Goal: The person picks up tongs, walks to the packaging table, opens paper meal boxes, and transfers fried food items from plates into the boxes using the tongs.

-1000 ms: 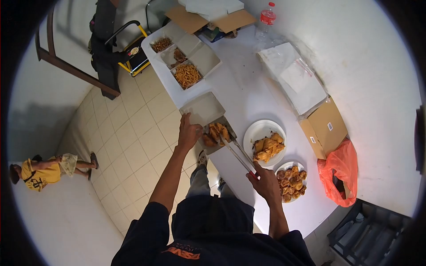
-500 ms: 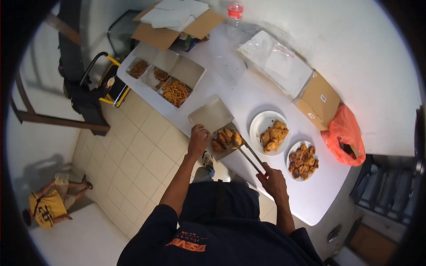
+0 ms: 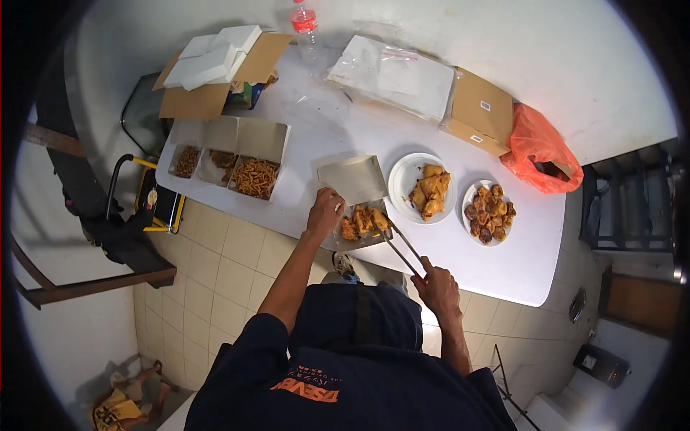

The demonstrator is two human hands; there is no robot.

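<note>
My right hand is wrapped round the red handle of a pair of metal tongs. The tongs' tips reach into an open takeaway box, among browned chicken pieces. At the left edge of this box is my left hand, its fingers curled against the side near the raised lid. Right of the box, a white plate bears larger golden-brown pieces of fried food. A smaller white plate holds several round browned pieces.
Open boxes of food line the table's left end. Behind them stands a carton with white boxes on top. A bottle, plastic-wrapped white packs, a brown carton and an orange bag stand along the wall.
My view has turned, so the table lies more level and its contents sit differently in the picture. Both hands stay at the takeaway box, the tongs' tips still among the chicken.
</note>
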